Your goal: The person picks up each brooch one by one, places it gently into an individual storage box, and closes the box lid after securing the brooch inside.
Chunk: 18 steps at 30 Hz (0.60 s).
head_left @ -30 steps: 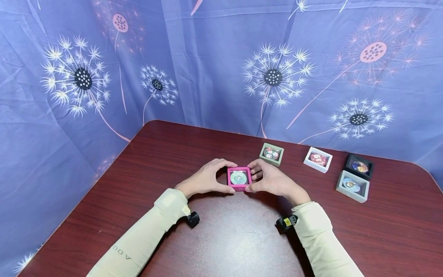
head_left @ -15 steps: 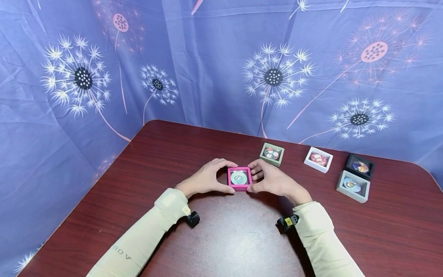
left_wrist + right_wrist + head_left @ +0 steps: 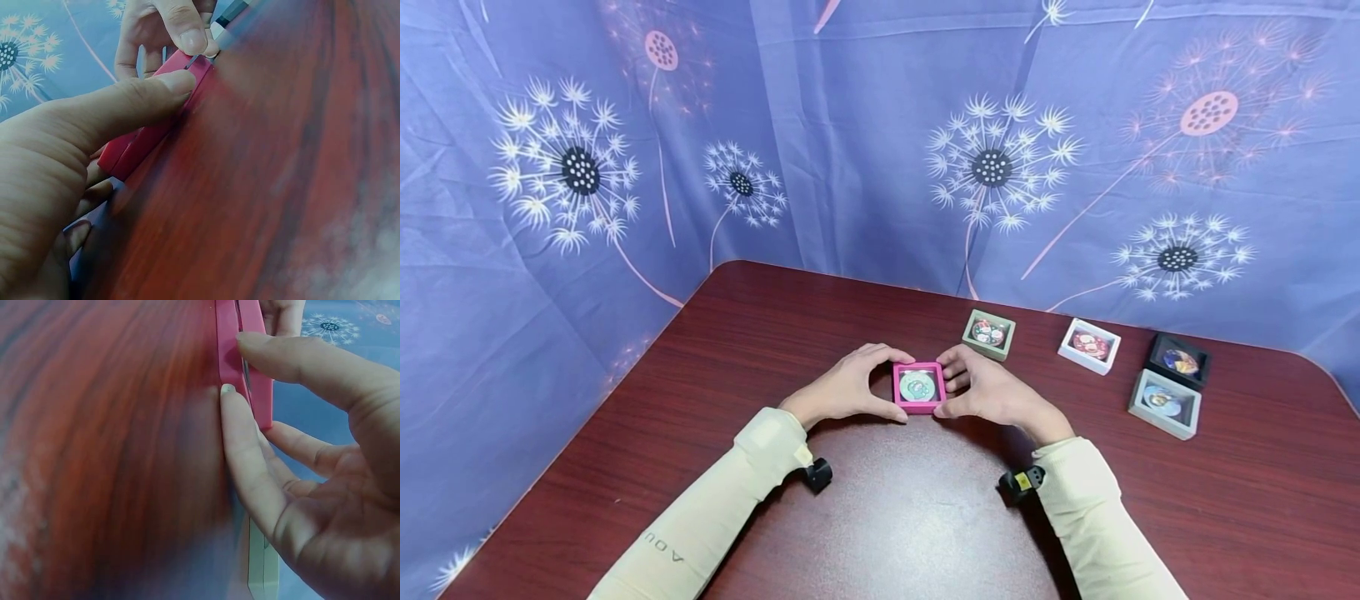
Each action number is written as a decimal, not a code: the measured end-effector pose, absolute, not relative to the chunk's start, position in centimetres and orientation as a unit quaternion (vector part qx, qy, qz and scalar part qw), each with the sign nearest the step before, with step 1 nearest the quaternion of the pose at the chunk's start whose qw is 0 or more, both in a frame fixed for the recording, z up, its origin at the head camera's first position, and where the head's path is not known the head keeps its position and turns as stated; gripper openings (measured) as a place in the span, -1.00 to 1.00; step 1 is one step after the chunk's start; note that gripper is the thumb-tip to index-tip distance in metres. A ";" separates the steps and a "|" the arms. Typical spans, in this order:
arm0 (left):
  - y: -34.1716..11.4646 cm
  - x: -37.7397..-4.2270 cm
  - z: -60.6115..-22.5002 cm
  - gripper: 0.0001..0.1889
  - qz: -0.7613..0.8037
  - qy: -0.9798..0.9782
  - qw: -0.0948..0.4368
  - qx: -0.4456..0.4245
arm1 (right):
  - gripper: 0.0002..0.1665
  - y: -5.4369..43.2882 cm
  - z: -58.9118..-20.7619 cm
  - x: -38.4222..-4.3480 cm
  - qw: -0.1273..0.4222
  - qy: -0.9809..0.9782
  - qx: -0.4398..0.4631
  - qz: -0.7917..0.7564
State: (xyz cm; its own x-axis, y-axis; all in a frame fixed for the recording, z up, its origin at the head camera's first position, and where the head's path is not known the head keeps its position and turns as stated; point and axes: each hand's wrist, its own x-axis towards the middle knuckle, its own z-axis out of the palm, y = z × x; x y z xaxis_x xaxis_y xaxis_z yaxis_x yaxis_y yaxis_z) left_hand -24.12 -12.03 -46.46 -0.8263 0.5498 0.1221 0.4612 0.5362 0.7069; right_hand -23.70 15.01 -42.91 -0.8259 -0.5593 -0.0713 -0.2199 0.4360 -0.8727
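Observation:
A pink square display frame with a clear window lies in the middle of the table, a round pale-green badge behind the window. My left hand grips its left side, thumb at the near edge and fingers at the far edge. On the right side, my right hand holds the frame's corner between thumb and fingers. The right wrist view shows the pink frame edge-on, a dark gap between its two halves, with the right thumb at that gap. The left thumb lies across the seam.
A sage-green frame stands just beyond my right hand. Farther right are a white frame, a black frame and a grey frame, the last two touching. A blue dandelion-print cloth hangs behind the dark-red table.
Both hands stay in place around the pink display frame. The right thumb tip has shifted very slightly at the frame's near right corner.

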 end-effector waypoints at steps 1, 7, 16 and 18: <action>-12.0 -24.1 -46.4 -0.12 0.385 0.874 0.058 0.289 | -0.19 15.0 -42.9 -23.7 0.178 0.829 -0.235 -0.475; -11.9 -24.0 -46.3 -0.12 0.383 0.875 0.057 0.290 | -0.19 14.9 -42.7 -23.5 0.177 0.835 -0.232 -0.467; -11.9 -24.0 -46.3 -0.12 0.381 0.876 0.055 0.291 | -0.18 14.8 -42.8 -23.5 0.172 0.838 -0.235 -0.461; -11.9 -24.0 -46.3 -0.12 0.382 0.875 0.056 0.290 | -0.19 14.8 -42.8 -23.5 0.172 0.839 -0.235 -0.460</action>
